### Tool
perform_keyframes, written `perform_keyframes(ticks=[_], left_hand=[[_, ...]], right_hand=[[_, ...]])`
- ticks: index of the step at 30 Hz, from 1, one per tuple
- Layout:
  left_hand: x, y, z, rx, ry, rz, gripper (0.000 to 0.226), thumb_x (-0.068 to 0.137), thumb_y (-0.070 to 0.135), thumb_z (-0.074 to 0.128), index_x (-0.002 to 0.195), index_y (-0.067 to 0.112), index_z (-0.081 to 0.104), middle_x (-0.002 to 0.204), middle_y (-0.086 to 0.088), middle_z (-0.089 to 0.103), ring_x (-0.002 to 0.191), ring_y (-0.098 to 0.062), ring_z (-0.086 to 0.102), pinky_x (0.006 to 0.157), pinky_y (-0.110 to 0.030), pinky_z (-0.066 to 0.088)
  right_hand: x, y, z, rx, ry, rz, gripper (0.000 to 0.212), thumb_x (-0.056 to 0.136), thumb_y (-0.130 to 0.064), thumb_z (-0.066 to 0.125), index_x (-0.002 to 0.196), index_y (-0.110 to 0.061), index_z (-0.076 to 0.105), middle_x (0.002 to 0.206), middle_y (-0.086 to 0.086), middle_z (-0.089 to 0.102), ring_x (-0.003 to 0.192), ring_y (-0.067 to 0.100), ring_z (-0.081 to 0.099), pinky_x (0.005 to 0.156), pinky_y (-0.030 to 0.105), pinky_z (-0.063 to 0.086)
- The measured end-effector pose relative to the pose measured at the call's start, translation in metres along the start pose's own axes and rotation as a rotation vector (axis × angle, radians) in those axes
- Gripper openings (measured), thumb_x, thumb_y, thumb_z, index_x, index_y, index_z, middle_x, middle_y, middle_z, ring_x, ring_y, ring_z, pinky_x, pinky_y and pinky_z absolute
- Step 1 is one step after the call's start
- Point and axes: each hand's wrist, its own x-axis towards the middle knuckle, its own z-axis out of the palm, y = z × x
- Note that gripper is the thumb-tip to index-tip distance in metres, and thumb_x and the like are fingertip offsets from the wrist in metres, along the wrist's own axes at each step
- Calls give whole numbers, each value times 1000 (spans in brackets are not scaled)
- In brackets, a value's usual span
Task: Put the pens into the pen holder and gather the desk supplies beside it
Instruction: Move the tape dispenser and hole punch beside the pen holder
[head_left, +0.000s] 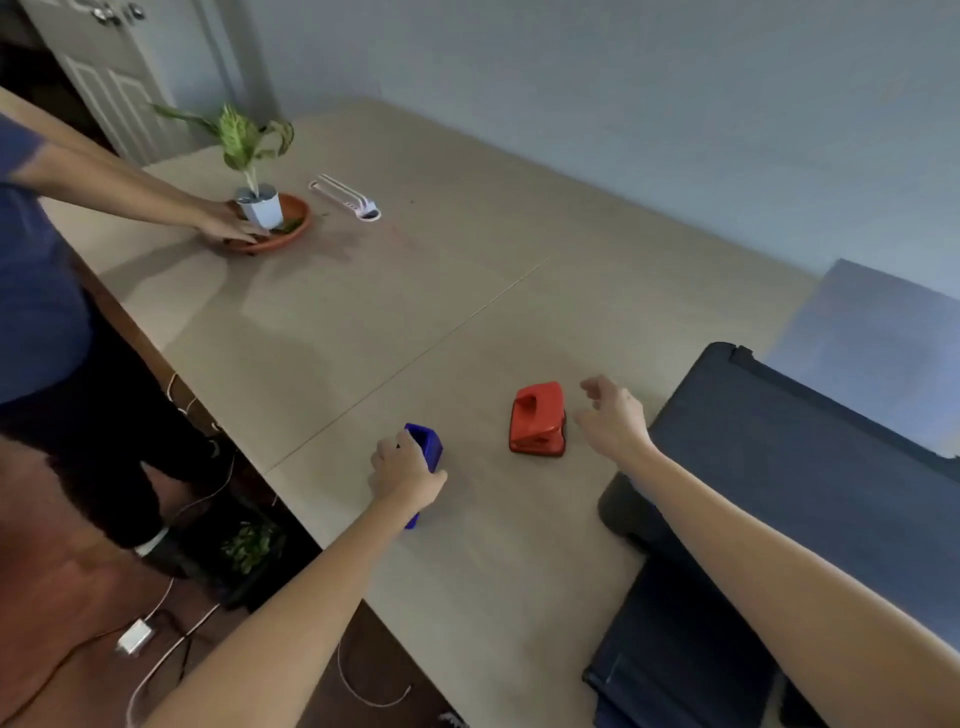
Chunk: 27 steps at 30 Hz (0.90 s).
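Note:
My left hand (404, 470) is wrapped around a blue desk item (427, 447) near the table's front left edge; most of the item is hidden by my fingers. A red hole punch (537, 419) stands on the beige table (467, 322) a little to the right. My right hand (612, 415) hovers just right of the red punch, fingers spread, holding nothing. Far back on the table lies a white pen holder (345, 198) on its side with white pens in it.
Another person stands at the left, a hand (223, 224) on a terracotta saucer (291, 231) holding a small potted plant (257, 200). A dark printer (779, 519) fills the right side of the table. Cables and a charger lie on the floor at left.

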Motion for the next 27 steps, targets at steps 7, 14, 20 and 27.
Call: perform_keyframes(ticks=[7, 14, 20, 27], left_hand=[[38, -34, 12, 23, 18, -51, 53, 77, 37, 73, 115, 9, 48, 106, -7, 67, 93, -30, 67, 64, -31, 47], [55, -45, 12, 90, 47, 31, 45, 72, 42, 74, 97, 8, 58, 80, -2, 60, 71, -26, 57, 59, -28, 45], [50, -47, -3, -51, -36, 167, 30, 69, 41, 72, 88, 18, 69, 70, -3, 69, 70, -23, 66, 58, -30, 50], [-22, 30, -42, -335, -99, 318, 42, 52, 51, 73, 51, 18, 49, 43, 3, 43, 53, -25, 44, 54, -29, 35]], right_hand=[[54, 9, 77, 211, -45, 472, 16, 79, -16, 63, 80, -2, 56, 74, 9, 54, 64, 22, 54, 52, 30, 44], [75, 19, 102, 666, -50, 596, 43, 84, 3, 59, 126, 1, 50, 127, 19, 55, 108, 32, 60, 63, 31, 57], [65, -6, 65, 727, -63, 453, 22, 81, 6, 59, 103, 2, 56, 111, 18, 57, 85, 31, 67, 71, 40, 60], [13, -36, -73, 930, -29, 141, 13, 87, 6, 57, 81, -3, 49, 90, 21, 59, 66, 29, 64, 58, 30, 62]])
